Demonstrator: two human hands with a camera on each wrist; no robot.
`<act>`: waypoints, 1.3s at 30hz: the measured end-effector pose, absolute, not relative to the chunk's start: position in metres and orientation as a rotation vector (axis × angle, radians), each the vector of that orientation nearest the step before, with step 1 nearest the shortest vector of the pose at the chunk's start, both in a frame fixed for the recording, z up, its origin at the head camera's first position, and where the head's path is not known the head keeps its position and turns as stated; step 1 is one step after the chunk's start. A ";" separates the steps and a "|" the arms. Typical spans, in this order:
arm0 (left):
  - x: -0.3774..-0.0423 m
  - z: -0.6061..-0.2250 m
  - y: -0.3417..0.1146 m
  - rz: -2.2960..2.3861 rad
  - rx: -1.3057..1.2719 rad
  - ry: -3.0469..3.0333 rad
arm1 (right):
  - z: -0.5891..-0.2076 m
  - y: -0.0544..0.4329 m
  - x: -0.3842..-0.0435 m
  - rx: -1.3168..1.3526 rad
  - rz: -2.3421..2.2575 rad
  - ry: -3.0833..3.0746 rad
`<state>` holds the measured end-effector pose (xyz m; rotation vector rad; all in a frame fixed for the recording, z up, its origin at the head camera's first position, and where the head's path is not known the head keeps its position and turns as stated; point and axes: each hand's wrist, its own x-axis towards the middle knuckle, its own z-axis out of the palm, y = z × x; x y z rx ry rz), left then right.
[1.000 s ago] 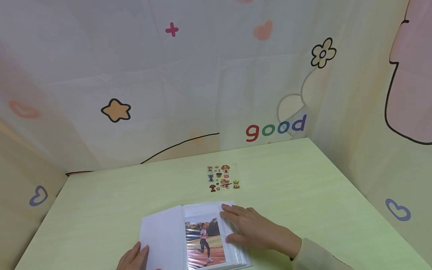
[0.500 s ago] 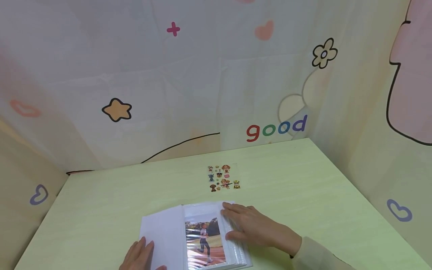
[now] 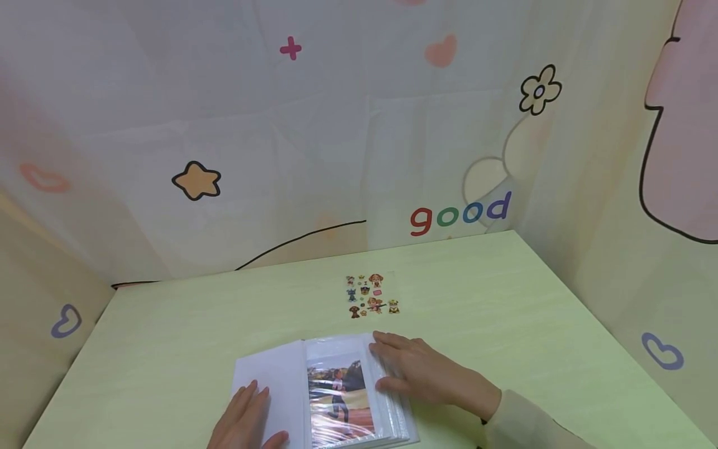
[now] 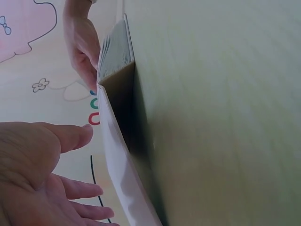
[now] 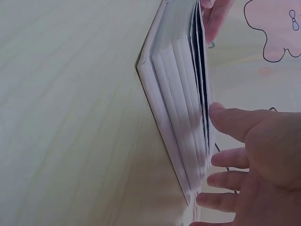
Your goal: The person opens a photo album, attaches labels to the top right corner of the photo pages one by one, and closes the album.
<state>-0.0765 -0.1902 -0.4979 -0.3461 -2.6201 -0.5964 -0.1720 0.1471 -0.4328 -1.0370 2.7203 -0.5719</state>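
Observation:
A white photo album [image 3: 275, 380] lies open near the front of the table. Its first sleeve holds a photo of a runner on a track [image 3: 339, 399], partly washed out by glare. My left hand [image 3: 242, 418] is over the inside of the left cover, its fingers extended; the left wrist view shows that cover raised off the table along its spine side. My right hand [image 3: 421, 371] rests along the right edge of the pages, fingers straight, and the right wrist view shows the thick page stack [image 5: 178, 89] beside its fingertips.
Behind the album lies a clear sheet of cartoon puppy stickers [image 3: 370, 296]. The pale green table [image 3: 493, 299] is enclosed by printed curtains [image 3: 314, 137] at the back and both sides.
My left hand has moved right and farther onto the left cover. The right hand has shifted slightly up the page edge. Glare on the photo has changed.

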 end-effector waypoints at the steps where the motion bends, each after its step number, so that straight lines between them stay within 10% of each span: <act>1: -0.078 -0.497 -0.190 -0.595 -0.362 -2.621 | -0.433 0.147 -0.173 -1.036 -0.577 2.724; 39: -0.092 -0.459 -0.160 -0.645 -0.580 -2.623 | -0.432 0.161 -0.212 -0.851 -0.573 2.942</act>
